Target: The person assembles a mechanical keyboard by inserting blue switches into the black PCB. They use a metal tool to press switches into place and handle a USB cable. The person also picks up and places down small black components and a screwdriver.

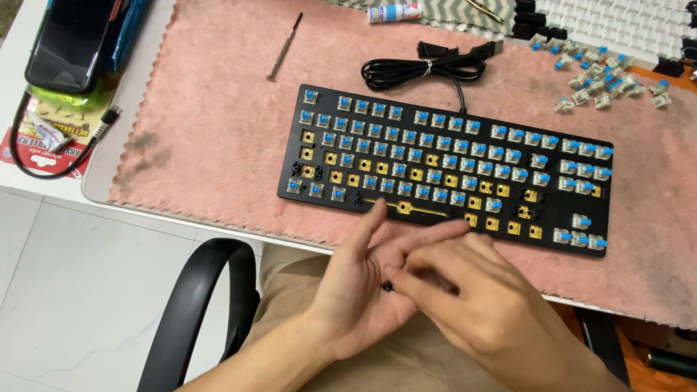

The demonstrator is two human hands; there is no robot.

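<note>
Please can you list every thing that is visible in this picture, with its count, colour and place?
keyboard: one, black, keycaps off, blue switches, some empty sockets; middle of the mat
cable: one, black, coiled; behind the keyboard
screwdriver: one, dark and slim; on the mat, far left
mat: one, pink, fluffy; covers the table
loose switches: many, grey and blue; far right
keycaps: many, white; top right
small tube: one, white; top edge
phone: one, black; top left
chair armrest: one, black; bottom left
small part: one, black; on the left palm
left hand: open, palm up
right hand: fingers touch the small part
</note>
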